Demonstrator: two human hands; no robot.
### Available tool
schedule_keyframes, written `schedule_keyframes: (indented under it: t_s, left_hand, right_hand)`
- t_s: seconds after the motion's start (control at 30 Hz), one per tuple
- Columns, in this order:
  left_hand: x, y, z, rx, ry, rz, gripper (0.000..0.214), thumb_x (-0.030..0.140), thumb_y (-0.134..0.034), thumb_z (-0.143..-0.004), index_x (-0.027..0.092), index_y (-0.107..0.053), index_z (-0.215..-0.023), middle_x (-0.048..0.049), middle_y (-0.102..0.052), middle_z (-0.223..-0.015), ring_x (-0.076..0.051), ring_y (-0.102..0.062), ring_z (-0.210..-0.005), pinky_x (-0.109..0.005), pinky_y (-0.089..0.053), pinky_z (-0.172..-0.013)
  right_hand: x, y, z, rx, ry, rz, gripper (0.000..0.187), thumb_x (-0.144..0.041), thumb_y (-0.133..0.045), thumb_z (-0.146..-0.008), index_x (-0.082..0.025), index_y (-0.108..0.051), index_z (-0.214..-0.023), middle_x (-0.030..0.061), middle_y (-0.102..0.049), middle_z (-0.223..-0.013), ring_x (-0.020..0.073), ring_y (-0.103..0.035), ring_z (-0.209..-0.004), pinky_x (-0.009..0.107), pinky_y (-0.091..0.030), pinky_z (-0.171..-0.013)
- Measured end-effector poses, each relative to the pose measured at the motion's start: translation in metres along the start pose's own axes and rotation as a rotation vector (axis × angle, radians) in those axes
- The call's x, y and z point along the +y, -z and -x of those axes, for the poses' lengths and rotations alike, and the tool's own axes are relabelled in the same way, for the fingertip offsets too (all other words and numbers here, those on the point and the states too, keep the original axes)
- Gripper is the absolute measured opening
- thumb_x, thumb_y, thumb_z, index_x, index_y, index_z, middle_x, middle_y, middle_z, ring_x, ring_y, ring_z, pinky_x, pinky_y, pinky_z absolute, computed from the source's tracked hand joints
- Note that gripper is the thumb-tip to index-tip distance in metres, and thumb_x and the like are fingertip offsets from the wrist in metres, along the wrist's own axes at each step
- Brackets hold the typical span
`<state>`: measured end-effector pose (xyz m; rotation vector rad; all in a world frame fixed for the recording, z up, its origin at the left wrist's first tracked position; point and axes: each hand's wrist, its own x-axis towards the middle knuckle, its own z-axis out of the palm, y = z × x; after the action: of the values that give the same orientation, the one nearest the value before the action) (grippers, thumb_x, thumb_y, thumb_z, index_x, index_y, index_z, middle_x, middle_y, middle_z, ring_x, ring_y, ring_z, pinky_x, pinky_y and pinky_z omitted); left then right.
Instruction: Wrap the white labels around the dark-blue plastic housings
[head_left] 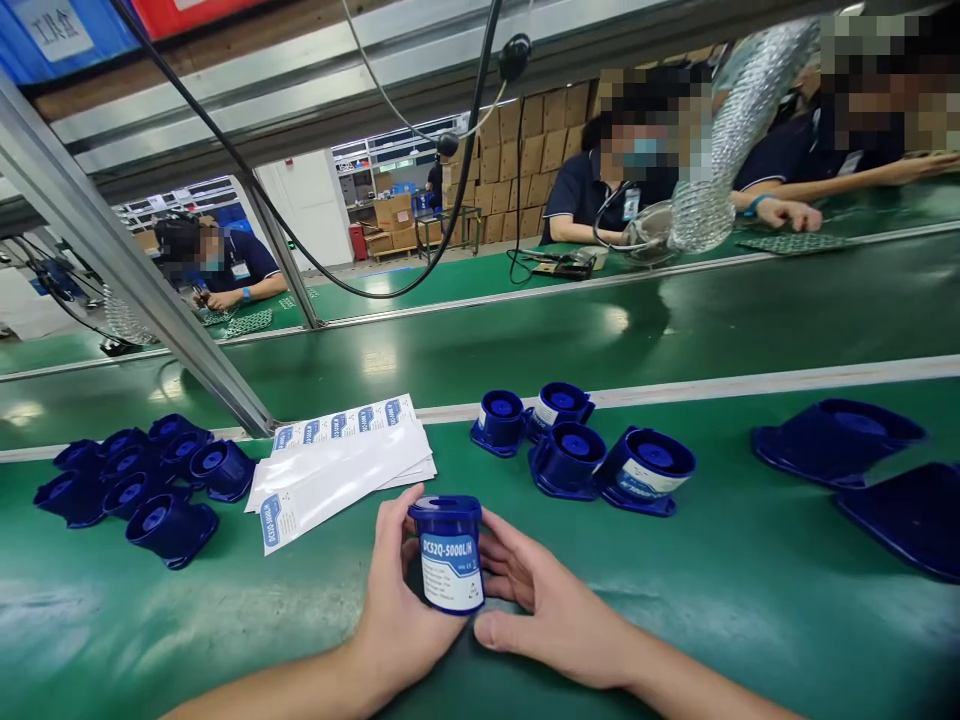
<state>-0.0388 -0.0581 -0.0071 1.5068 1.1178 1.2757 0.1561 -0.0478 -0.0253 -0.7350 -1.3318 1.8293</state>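
Note:
Between my two hands is a blue plastic pump housing [451, 515], its white-and-blue label facing me and reading DC52Q-5000L/H. My left hand [397, 600] grips it from the left and below, fingers partly hidden behind it. On the other side my right hand [544, 605] curves around the housing, its fingers against the side and back and its thumb near the bottom edge. Beyond the hands, white label sheets [345, 480] lie in an overlapping stack, several blue labels still on the rear one. To the right of these stand several similar housings [568, 460], some with labels showing.
A cluster of unlabelled blue housings [171, 525] stands at the left on the green bench [285, 620]. Larger blue parts [840, 440] lie at the far right. A metal post [187, 340] rises at the left, and a black cable [360, 292] hangs overhead. Co-workers sit across the bench.

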Motion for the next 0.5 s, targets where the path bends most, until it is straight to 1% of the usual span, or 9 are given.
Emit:
schedule_keyframes:
  t_s: [0.1, 0.17, 0.27, 0.37, 0.5]
  left_hand:
    - [0.000, -0.001, 0.002, -0.004, -0.047, -0.052, 0.093, 0.023, -0.089, -0.074, 0.030, -0.039, -0.153, -0.0112, -0.050, -0.136, -0.030, -0.065, -0.118, -0.042, -0.059, -0.098]
    - [0.001, 0.000, 0.003, -0.006, -0.072, -0.090, 0.092, 0.022, -0.088, -0.075, 0.031, -0.040, -0.153, -0.0103, -0.047, -0.133, -0.028, -0.063, -0.117, -0.041, -0.058, -0.098]
    - [0.001, 0.000, 0.002, -0.015, -0.067, -0.065, 0.093, 0.022, -0.089, -0.073, 0.032, -0.041, -0.151, -0.0099, -0.046, -0.134, -0.029, -0.062, -0.119, -0.042, -0.057, -0.101]
    - [0.000, 0.001, 0.001, -0.018, -0.038, 0.015, 0.093, 0.022, -0.091, -0.072, 0.031, -0.041, -0.149, -0.0101, -0.048, -0.137, -0.029, -0.062, -0.121, -0.042, -0.056, -0.103]
    - [-0.001, 0.002, -0.002, -0.037, 0.002, 0.072, 0.094, 0.023, -0.093, -0.070, 0.028, -0.040, -0.148, -0.0121, -0.052, -0.138, -0.030, -0.064, -0.120, -0.043, -0.055, -0.103]
  right_hand:
    - [-0.007, -0.001, -0.001, -0.033, 0.029, 0.056, 0.109, -0.045, -0.097, -0.073, -0.025, -0.039, -0.164, 0.0221, -0.056, -0.154, 0.0370, -0.059, -0.138, 0.059, -0.047, -0.115]
    - [-0.012, -0.004, -0.001, -0.059, 0.040, 0.085, 0.101, -0.042, -0.096, -0.074, -0.024, -0.046, -0.160, 0.0201, -0.060, -0.151, 0.0364, -0.061, -0.135, 0.056, -0.050, -0.113]
    - [-0.015, -0.007, -0.002, -0.075, 0.047, 0.093, 0.097, -0.039, -0.096, -0.074, -0.024, -0.048, -0.158, 0.0182, -0.062, -0.148, 0.0347, -0.064, -0.131, 0.053, -0.053, -0.111]
    - [-0.015, -0.007, -0.003, -0.072, 0.055, 0.081, 0.100, -0.037, -0.095, -0.074, -0.025, -0.045, -0.160, 0.0179, -0.063, -0.147, 0.0330, -0.067, -0.126, 0.052, -0.055, -0.108]
    - [-0.011, -0.005, -0.003, -0.066, 0.061, 0.077, 0.104, -0.041, -0.096, -0.073, -0.027, -0.043, -0.161, 0.0181, -0.063, -0.147, 0.0329, -0.068, -0.124, 0.052, -0.056, -0.105]
